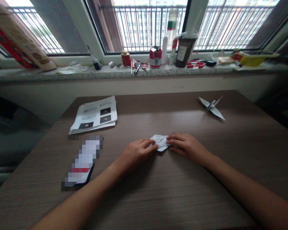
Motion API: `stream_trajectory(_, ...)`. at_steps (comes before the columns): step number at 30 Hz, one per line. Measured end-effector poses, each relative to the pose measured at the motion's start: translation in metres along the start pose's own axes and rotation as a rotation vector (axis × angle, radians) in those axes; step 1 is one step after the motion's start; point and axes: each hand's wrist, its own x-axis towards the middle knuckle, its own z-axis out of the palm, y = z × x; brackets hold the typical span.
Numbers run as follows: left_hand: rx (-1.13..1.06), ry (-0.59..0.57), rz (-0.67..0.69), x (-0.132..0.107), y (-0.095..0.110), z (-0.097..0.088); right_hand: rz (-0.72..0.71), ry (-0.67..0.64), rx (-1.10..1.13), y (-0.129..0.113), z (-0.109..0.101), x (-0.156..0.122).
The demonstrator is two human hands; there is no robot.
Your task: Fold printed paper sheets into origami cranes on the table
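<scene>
A small folded piece of printed paper (160, 141) lies on the brown wooden table (158, 191) in front of me. My left hand (136, 153) presses on its left edge with fingers curled together. My right hand (186, 146) lies over its right edge, fingertips pinched down on the paper. Most of the paper's lower part is hidden under my fingers.
A finished paper crane (212, 107) sits at the table's far right. A stack of printed sheets (96, 115) lies at the far left, with a phone (83, 163) nearer me. The windowsill (62, 74) behind holds a red can (155, 57), bottles, a dark cup (185, 48) and small clutter.
</scene>
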Motion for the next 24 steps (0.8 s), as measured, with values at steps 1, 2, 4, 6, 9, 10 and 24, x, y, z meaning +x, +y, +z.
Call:
stream_trajectory(1, -0.002, 0.002, 0.001, 0.0, 0.0, 0.0, -0.007, 0.004, -0.007, 0.0, 0.0, 0.001)
stream_trajectory(2, -0.004, 0.005, 0.0, 0.001, 0.0, 0.0, -0.016, 0.008, -0.019, 0.001, 0.001, 0.002)
stream_trajectory(4, -0.015, 0.01, -0.002, 0.002, 0.001, -0.001, -0.033, 0.016, -0.049, 0.002, 0.001, 0.003)
stream_trajectory(6, -0.036, 0.013, -0.009, 0.003, 0.002, -0.003, -0.046, 0.028, -0.073, 0.003, 0.002, 0.003)
stream_trajectory(9, -0.091, 0.02, -0.017, 0.001, 0.0, -0.002, -0.032, 0.045, -0.056, 0.002, 0.002, 0.001)
stream_trajectory(10, -0.109, 0.026, -0.023, 0.0, -0.001, -0.001, -0.017, 0.046, -0.037, 0.002, 0.002, 0.0)
stream_trajectory(24, -0.38, 0.31, -0.24, 0.004, 0.001, -0.008, 0.203, 0.182, 0.228, -0.011, -0.008, 0.002)
